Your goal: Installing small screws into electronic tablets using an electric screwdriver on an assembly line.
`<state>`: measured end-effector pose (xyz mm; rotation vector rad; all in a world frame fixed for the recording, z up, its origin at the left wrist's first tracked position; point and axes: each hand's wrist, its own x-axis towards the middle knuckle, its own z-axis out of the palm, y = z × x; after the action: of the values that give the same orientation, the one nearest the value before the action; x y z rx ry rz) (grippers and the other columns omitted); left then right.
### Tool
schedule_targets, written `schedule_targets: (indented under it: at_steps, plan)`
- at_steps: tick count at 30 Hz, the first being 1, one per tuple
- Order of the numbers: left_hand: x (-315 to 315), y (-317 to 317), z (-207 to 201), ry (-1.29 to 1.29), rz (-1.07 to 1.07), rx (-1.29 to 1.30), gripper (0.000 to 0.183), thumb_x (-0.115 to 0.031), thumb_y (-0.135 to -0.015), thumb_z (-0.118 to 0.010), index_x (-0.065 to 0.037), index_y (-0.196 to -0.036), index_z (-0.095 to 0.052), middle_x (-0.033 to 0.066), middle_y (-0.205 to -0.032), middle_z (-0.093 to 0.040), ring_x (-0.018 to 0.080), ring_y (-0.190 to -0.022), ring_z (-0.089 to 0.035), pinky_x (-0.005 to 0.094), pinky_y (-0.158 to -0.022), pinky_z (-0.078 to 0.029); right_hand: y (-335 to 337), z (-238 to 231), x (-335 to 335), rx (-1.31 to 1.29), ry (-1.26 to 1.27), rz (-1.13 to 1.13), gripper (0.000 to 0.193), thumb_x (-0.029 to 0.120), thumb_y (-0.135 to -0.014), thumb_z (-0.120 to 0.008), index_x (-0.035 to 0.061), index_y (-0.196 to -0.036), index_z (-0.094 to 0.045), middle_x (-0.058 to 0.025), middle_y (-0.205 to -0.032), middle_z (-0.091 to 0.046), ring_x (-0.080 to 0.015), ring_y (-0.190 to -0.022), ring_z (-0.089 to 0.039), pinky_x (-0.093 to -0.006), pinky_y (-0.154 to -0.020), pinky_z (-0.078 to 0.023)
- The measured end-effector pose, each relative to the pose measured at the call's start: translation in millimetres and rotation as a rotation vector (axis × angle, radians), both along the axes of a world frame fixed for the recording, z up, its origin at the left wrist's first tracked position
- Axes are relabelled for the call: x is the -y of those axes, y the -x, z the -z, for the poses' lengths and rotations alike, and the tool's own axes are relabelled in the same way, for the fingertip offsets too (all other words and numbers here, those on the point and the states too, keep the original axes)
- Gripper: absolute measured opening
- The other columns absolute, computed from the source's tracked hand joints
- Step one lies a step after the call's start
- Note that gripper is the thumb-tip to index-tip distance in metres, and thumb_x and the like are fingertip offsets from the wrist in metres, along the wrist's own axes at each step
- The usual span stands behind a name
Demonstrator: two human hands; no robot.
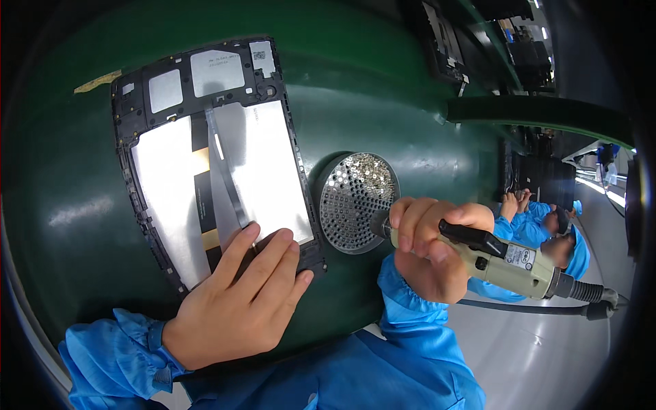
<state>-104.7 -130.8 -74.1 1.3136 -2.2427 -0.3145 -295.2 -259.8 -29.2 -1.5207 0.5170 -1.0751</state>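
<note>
A flat black device frame (124, 167) with silvery metal plates lies on the green bench, tilted slightly. Across its middle runs a thin dark strip (229, 179), like a ribbon cable, its near end hidden by my fingers. My left hand (236, 297) rests on the frame's near edge, fingers stretched out over the strip's end. In my right hand (437, 242) is a pale green electric screwdriver (502, 263), held sideways with its nose pointing left. That nose is at the right rim of a round perforated screw tray (342, 215), where small screws lie heaped at the far side.
A yellowish strip (98, 81) lies beyond the frame's far left corner. A curved green bar (540, 117) crosses at the right, with another dark device part (444, 41) behind. A cable (526, 307) trails from the screwdriver. Two people in blue (526, 225) sit at the right.
</note>
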Motion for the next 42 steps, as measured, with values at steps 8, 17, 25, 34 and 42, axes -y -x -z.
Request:
schedule_targets:
  at_steps: [8, 17, 25, 34, 42]
  plan:
    - [-1, -3, 2, 0.002, -0.004, 0.000, 0.022, -0.011, -0.082, -0.062, -0.009, -0.103, -0.070, 0.0190, -0.109, -0.064, 0.0322, -0.115, -0.056, 0.0541, -0.102, -0.038, -4, 5, 1, -0.026, 0.011, 0.003, 0.031, 0.007, -0.081, -0.060, 0.0037, -0.108, -0.046, -0.0057, -0.063, -0.048, -0.0186, -0.058, -0.050, -0.0391, -0.063, -0.044]
    - [-3, 0, 2, 0.027, 0.004, 0.024, 0.021, -0.013, -0.083, -0.065, -0.010, -0.103, -0.070, 0.0195, -0.109, -0.065, 0.0329, -0.114, -0.057, 0.0550, -0.100, -0.040, 1, 5, -2, -0.019, 0.011, -0.009, 0.031, 0.006, -0.081, -0.060, 0.0034, -0.109, -0.047, -0.0073, -0.065, -0.050, -0.0191, -0.059, -0.051, -0.0392, -0.064, -0.045]
    - [-8, 2, 6, 0.071, -0.047, -0.144, 0.013, -0.010, -0.078, -0.070, -0.004, -0.089, -0.073, 0.0229, -0.103, -0.066, 0.0385, -0.109, -0.059, 0.0587, -0.098, -0.041, 4, -11, -8, -0.002, 0.060, 0.026, 0.034, 0.011, -0.081, -0.059, 0.0064, -0.113, -0.046, -0.0065, -0.063, -0.049, -0.0194, -0.059, -0.052, -0.0404, -0.064, -0.043]
    - [-7, -8, 5, 0.018, 0.019, -0.162, 0.014, -0.012, -0.078, -0.070, -0.002, -0.087, -0.072, 0.0228, -0.111, -0.063, 0.0377, -0.113, -0.056, 0.0556, -0.099, -0.040, -18, -23, -49, 0.011, 0.065, -0.213, 0.032, 0.000, -0.075, -0.064, 0.0029, -0.102, -0.047, -0.0084, -0.060, -0.054, -0.0221, -0.053, -0.056, -0.0392, -0.055, -0.048]
    - [-13, 1, 14, 0.076, -0.075, -0.216, 0.014, -0.015, -0.077, -0.071, -0.004, -0.086, -0.073, 0.0209, -0.113, -0.062, 0.0342, -0.114, -0.055, 0.0489, -0.100, -0.041, -32, -14, -60, -0.030, 0.070, -0.268, 0.032, -0.005, -0.073, -0.063, 0.0007, -0.101, -0.048, -0.0092, -0.057, -0.053, -0.0222, -0.050, -0.054, -0.0401, -0.053, -0.048]
